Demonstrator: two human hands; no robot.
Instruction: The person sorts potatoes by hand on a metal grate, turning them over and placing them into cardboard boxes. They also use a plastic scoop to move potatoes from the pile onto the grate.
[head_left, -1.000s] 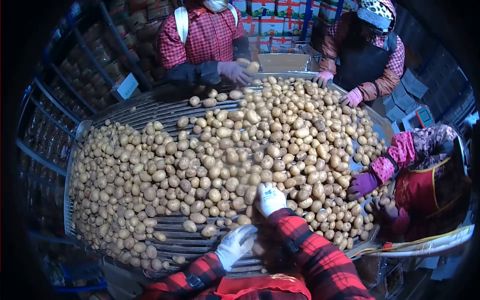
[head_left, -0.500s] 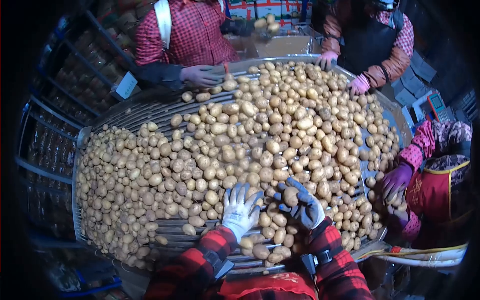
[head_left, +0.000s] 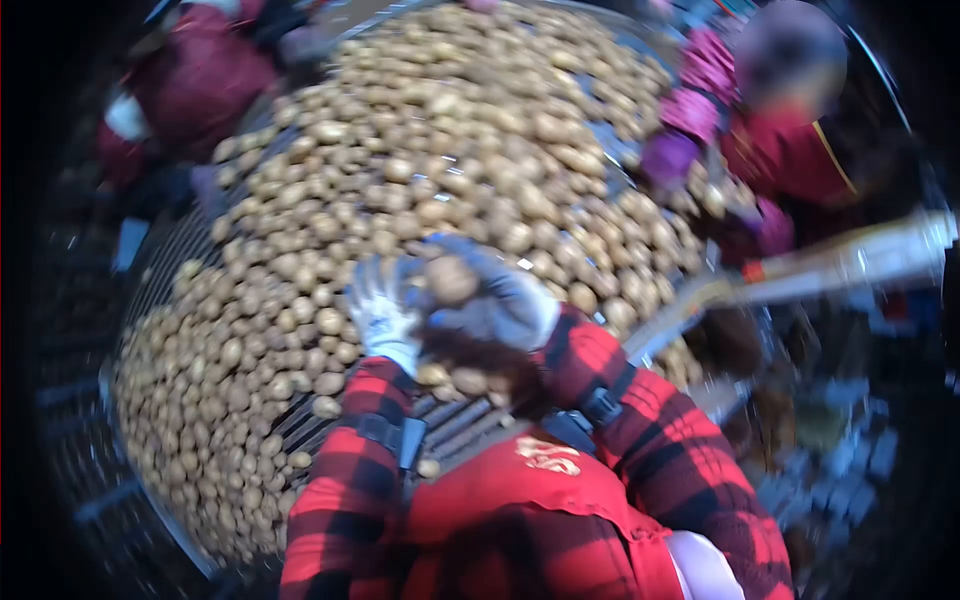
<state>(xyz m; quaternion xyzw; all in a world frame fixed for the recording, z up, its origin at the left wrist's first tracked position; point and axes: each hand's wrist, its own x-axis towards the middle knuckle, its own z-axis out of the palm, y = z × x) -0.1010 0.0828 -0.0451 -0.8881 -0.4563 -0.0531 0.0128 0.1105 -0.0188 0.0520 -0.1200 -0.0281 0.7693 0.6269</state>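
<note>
Potatoes [head_left: 300,310] cover most of a slatted metal table [head_left: 310,425]. My left hand [head_left: 385,315], in a white and grey-blue glove, lies over them with its fingers stretched out. Just to its right, my right hand [head_left: 510,300], gloved in grey, curls its fingers around one potato [head_left: 450,280]. Motion blurs both hands, and the undersides of the fingers are hidden. A dark reddish-brown smear [head_left: 490,360] shows below my right hand; I cannot make out what it is.
Across the table at upper left stands a person in a dark red top [head_left: 200,85]. At upper right another person's purple glove [head_left: 670,158] is beside several potatoes. A whitish rail [head_left: 850,255] runs out from the table's right edge.
The view has swung to the right and down, so the scene appears shifted and turned. My right hand, still holding a potato, has come closer to my left hand.
</note>
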